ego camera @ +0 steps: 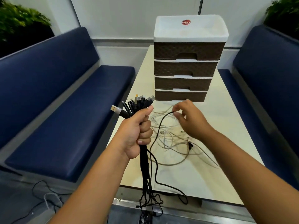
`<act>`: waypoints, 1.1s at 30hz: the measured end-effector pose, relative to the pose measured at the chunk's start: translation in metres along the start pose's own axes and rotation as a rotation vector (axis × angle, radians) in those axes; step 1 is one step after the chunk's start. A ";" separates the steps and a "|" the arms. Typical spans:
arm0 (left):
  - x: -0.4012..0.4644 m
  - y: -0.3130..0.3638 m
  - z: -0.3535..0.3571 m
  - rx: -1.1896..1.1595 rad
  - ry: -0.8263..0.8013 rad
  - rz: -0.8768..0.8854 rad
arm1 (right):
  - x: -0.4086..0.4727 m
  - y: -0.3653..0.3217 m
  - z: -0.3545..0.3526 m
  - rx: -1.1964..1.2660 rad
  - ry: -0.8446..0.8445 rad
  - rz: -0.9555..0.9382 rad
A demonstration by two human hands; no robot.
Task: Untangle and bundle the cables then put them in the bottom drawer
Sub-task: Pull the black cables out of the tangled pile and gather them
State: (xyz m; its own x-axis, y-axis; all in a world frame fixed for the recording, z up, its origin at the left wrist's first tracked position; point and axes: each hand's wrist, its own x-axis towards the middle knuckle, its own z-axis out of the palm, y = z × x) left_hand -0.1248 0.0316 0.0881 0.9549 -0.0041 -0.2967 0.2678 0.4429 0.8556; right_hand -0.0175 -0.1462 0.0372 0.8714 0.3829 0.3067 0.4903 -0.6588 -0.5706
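Left hand (137, 131) fisted tight round bundle of black cables (144, 160), plugs fanned out above fist, tails hanging past near table edge toward floor. Right hand (188, 118) pinches end of single black cable (156, 159) between fingertips, other fingers loosely curled; that cable loops down past bundle. Tangle of white cables (176, 152) lies on table (218, 175) beneath right hand. Drawer unit (187, 62) at far end of table; bottom drawer (180, 95) closed. Blue benches left and right.
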 end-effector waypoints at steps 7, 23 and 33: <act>0.007 0.005 0.004 0.021 -0.016 -0.041 | -0.074 0.003 -0.066 0.303 -0.713 0.170; -0.056 0.006 0.057 0.058 -0.191 0.069 | -0.184 0.008 -0.029 -0.420 -1.182 0.373; -0.091 -0.002 0.119 0.035 -0.348 0.096 | -0.181 -0.084 -0.044 0.729 -0.460 0.144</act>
State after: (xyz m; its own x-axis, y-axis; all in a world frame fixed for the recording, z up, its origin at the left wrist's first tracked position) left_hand -0.1965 -0.0757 0.1641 0.9608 -0.2712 -0.0575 0.1731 0.4250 0.8885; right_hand -0.2153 -0.1888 0.0631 0.7538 0.6549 -0.0537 0.1068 -0.2027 -0.9734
